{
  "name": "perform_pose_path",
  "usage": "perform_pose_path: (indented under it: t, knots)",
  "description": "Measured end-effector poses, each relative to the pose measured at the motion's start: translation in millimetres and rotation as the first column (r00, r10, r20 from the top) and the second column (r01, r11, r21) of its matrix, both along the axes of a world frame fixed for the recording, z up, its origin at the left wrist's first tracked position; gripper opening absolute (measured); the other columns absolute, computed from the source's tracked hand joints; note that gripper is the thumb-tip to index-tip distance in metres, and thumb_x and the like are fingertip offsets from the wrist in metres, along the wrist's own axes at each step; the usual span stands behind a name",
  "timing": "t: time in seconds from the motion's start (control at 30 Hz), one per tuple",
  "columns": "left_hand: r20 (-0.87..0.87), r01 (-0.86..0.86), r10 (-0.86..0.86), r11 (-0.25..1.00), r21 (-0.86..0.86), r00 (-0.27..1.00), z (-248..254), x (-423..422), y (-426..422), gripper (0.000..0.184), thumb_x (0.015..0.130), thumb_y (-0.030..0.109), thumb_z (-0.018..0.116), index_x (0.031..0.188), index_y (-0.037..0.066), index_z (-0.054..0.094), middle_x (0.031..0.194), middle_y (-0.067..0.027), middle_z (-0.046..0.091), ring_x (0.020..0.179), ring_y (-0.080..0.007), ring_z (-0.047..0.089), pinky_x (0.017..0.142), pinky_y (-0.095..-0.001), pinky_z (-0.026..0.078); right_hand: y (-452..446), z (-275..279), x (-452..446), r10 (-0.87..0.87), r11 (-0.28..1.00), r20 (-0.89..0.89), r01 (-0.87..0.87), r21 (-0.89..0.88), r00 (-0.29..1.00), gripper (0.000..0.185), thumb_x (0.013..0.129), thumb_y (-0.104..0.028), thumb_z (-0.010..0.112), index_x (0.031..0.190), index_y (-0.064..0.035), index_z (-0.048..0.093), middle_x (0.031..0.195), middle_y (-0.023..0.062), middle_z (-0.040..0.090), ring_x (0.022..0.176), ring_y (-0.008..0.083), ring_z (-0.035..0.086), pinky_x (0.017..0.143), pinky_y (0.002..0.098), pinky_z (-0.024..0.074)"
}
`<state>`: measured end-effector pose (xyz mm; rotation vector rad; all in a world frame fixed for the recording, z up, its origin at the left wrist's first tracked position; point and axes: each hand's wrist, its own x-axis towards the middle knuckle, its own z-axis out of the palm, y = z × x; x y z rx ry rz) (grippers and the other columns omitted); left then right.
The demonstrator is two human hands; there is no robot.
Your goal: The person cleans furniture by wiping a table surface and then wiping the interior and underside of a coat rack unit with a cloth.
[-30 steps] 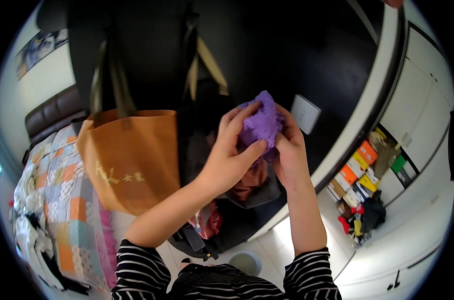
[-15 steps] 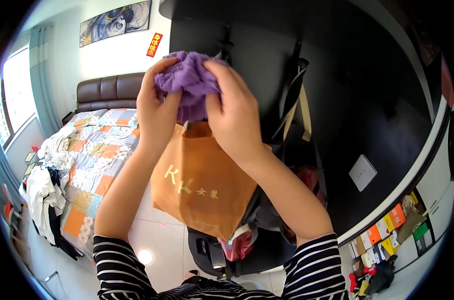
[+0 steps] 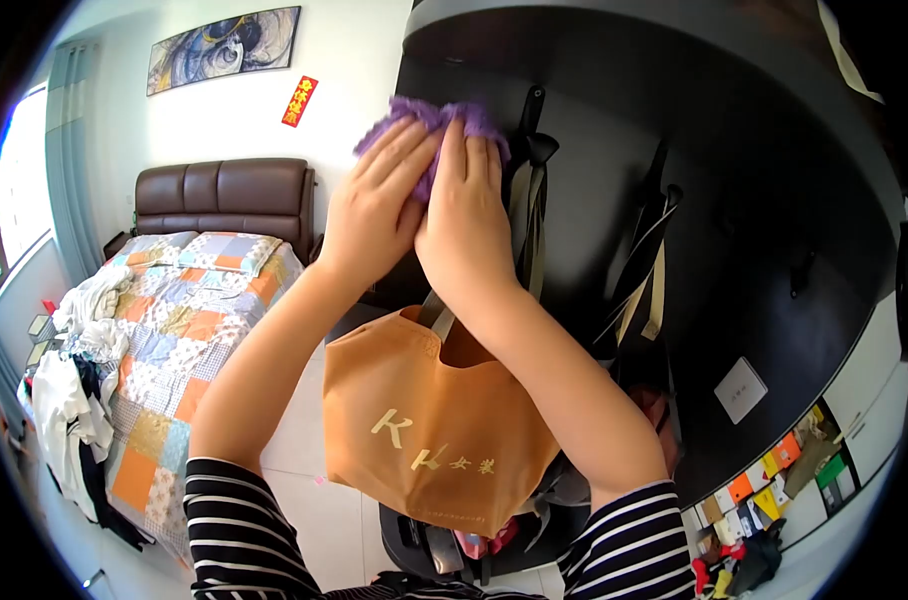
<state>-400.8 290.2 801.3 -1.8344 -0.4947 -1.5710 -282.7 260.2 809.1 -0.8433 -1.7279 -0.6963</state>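
Observation:
Bunched up in front of me at head height is a fluffy purple cloth (image 3: 414, 107). My left hand (image 3: 374, 205) covers its left side, fingers together and pointing up. On the other side my right hand (image 3: 466, 205) lies over it in the same way, close beside the left. Both palms and most of the cloth between them are hidden from me. Below my hands hangs an orange-tan bag (image 3: 454, 425) with "KK" lettering on its front. Its straps (image 3: 530, 225) run up to a black hook (image 3: 531, 110).
A curved black rack (image 3: 594, 110) fills the right side, with another strap (image 3: 656, 290) hanging there. A bed (image 3: 164, 380) with a patchwork cover stands at left, clothes (image 3: 64, 400) at its edge. Shelves of boxes (image 3: 744, 487) are at lower right.
My hands have turned so their backs face me and moved right with the purple cloth. My fingers now lie over it rather than gripping its sides. The view has shifted, showing the bag's straps and hook.

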Motion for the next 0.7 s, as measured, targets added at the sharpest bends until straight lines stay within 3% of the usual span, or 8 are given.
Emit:
perform_pose_path:
  t: [0.1,0.13,0.23,0.27,0.37,0.43,0.53,0.7]
  knots:
    - [-0.073,-0.038,0.030,0.993,-0.112,0.997,-42.8,-4.2,-15.7,0.051,0.067,-0.003,0.058,0.118,-0.001,0.057,0.122,-0.0167,0.056,0.117,-0.0349,0.051,0.098,-0.0412,0.043,-26.0,-19.9,13.4,-0.104,0.976,0.232,0.144,-0.161,0.967,0.054,0.077,0.001,0.056,0.127,0.0127,0.040,0.121,0.0235,0.049,0.120,0.0349,0.045,0.100,0.0322,0.0419]
    - [-0.061,-0.013,0.003,0.986,-0.168,0.998,-52.7,-4.6,-20.9,0.048,0.068,-0.005,0.055,0.116,-0.001,0.058,0.122,-0.0175,0.057,0.115,-0.0354,0.052,0.096,-0.0406,0.044,-27.0,-27.6,14.3,-0.053,0.986,0.194,0.082,-0.145,0.980,0.043,0.079,0.003,0.053,0.121,0.0099,0.048,0.113,0.0197,0.054,0.111,0.0325,0.051,0.097,0.0323,0.0437]
    - [0.099,0.177,-0.149,0.901,-0.397,0.984,-55.3,-8.1,-37.7,0.046,0.070,-0.009,0.051,0.114,-0.002,0.059,0.121,-0.0186,0.057,0.114,-0.0361,0.053,0.096,-0.0389,0.044,-40.0,-24.6,26.1,0.153,0.965,0.138,-0.118,-0.236,0.978,0.040,0.079,0.003,0.051,0.119,0.0064,0.051,0.109,0.0175,0.055,0.106,0.0333,0.053,0.093,0.0349,0.0453]
    - [0.191,0.290,-0.228,0.858,-0.424,0.955,-48.4,-6.4,-43.6,0.047,0.070,-0.012,0.046,0.114,-0.002,0.060,0.122,-0.0198,0.056,0.114,-0.0363,0.054,0.097,-0.0370,0.043,-47.2,-24.4,26.4,0.189,0.982,0.119,-0.184,-0.047,0.975,0.039,0.079,0.004,0.051,0.118,0.0042,0.053,0.106,0.0158,0.055,0.103,0.0332,0.053,0.090,0.0374,0.0460]
    - [0.277,0.398,-0.338,0.895,-0.201,0.899,-29.2,14.4,-57.0,0.048,0.071,-0.013,0.044,0.114,-0.003,0.059,0.123,-0.0199,0.056,0.115,-0.0348,0.054,0.098,-0.0353,0.042,-70.5,-16.2,34.0,0.290,0.941,0.098,-0.303,0.150,0.952,0.049,0.073,0.012,0.055,0.122,0.0020,0.055,0.109,0.0176,0.056,0.100,0.0358,0.054,0.088,0.0402,0.0445]
    - [0.227,0.396,-0.362,0.910,-0.125,0.904,-17.3,33.3,-70.8,0.049,0.069,-0.014,0.045,0.114,-0.003,0.059,0.124,-0.0207,0.054,0.116,-0.0351,0.053,0.099,-0.0361,0.041,-78.0,-8.4,52.2,0.236,0.933,0.096,-0.253,0.256,0.967,0.052,0.073,0.013,0.054,0.124,0.0012,0.055,0.116,0.0195,0.055,0.103,0.0364,0.054,0.091,0.0398,0.0438]
    - [0.137,0.426,-0.409,0.894,-0.137,0.902,1.0,66.0,-75.6,0.046,0.071,-0.012,0.048,0.115,0.000,0.060,0.123,-0.0187,0.054,0.115,-0.0365,0.051,0.099,-0.0383,0.041,-74.7,2.9,92.9,0.168,0.941,0.044,-0.174,0.292,0.985,0.050,0.075,0.014,0.051,0.123,0.0009,0.055,0.121,0.0192,0.055,0.109,0.0339,0.055,0.094,0.0372,0.0437]
    - [0.193,0.590,-0.558,0.779,-0.213,0.807,37.0,145.8,-56.8,0.032,0.083,-0.002,0.048,0.113,-0.001,0.060,0.121,-0.0206,0.056,0.111,-0.0386,0.054,0.094,-0.0388,0.044,-57.6,28.6,164.0,0.076,0.959,-0.158,-0.029,0.283,0.985,0.043,0.079,0.009,0.052,0.121,-0.0011,0.056,0.120,0.0197,0.057,0.111,0.0308,0.057,0.095,0.0328,0.0435]
